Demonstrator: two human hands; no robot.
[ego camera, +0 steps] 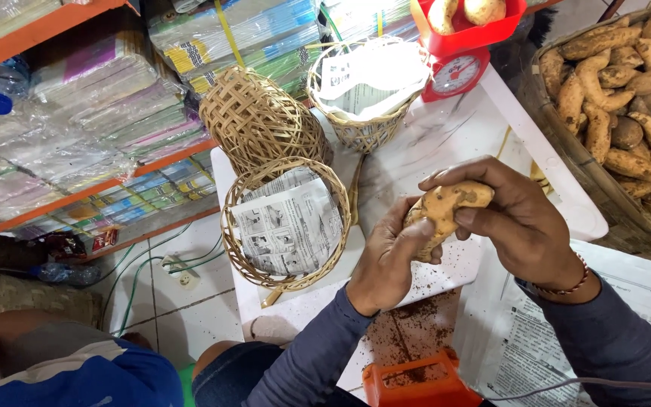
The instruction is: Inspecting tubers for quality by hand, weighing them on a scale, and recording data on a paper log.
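Both my hands hold one tan, dirt-flecked sweet potato (446, 207) above the white table (446, 136). My left hand (389, 260) grips its lower end from below. My right hand (518, 218) wraps over its upper end from the right. Just to the left sits a round woven basket (239, 196) lined with newspaper. Loose brown dirt lies scattered on the table under my hands.
A second paper-lined basket (363, 132) and an upturned basket (258, 117) stand farther back. A red scale (461, 45) carries two potatoes. A big wicker basket (604, 188) of sweet potatoes is at right. Newspaper (521, 332), an orange box (416, 384), and wrapped stacks on shelves (77, 113) surround me.
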